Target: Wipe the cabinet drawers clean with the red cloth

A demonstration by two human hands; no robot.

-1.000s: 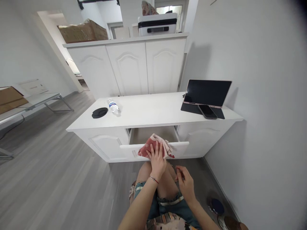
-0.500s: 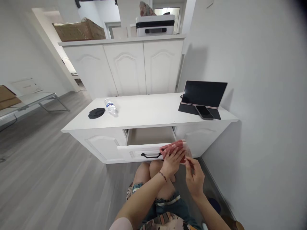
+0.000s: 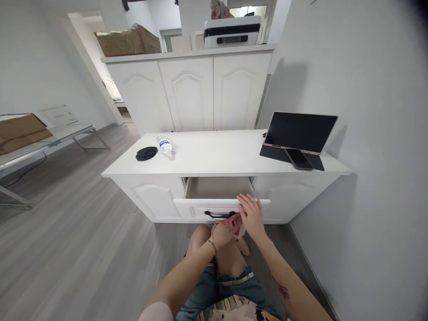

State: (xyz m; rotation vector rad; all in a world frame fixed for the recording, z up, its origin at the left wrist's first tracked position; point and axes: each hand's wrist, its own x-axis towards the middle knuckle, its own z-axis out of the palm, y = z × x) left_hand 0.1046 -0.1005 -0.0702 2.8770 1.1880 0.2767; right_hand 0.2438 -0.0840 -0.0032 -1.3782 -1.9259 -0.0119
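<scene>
Low over my knees, my left hand (image 3: 223, 235) is closed around a bunched red-and-white cloth (image 3: 234, 221), just under the dark drawer handle (image 3: 216, 215). The cloth's lower part hangs beside my leg. My right hand (image 3: 251, 215) rests with its fingers extended on the top edge of the drawer front (image 3: 192, 202), right of the handle. The white drawer is pulled out from the cabinet, and its pale inside (image 3: 219, 187) shows behind the front panel.
On the white cabinet top (image 3: 214, 154) are a black round item (image 3: 146, 153), a clear plastic bottle (image 3: 165, 146), a tablet on a stand (image 3: 301, 131) and a phone (image 3: 298, 159). A grey wall (image 3: 377, 200) runs close on the right. My knees are below the drawer.
My left hand has moved down and left with the cloth, off the drawer front. My right hand has let go of the cloth and moved up onto the drawer edge. The view has shifted slightly.
</scene>
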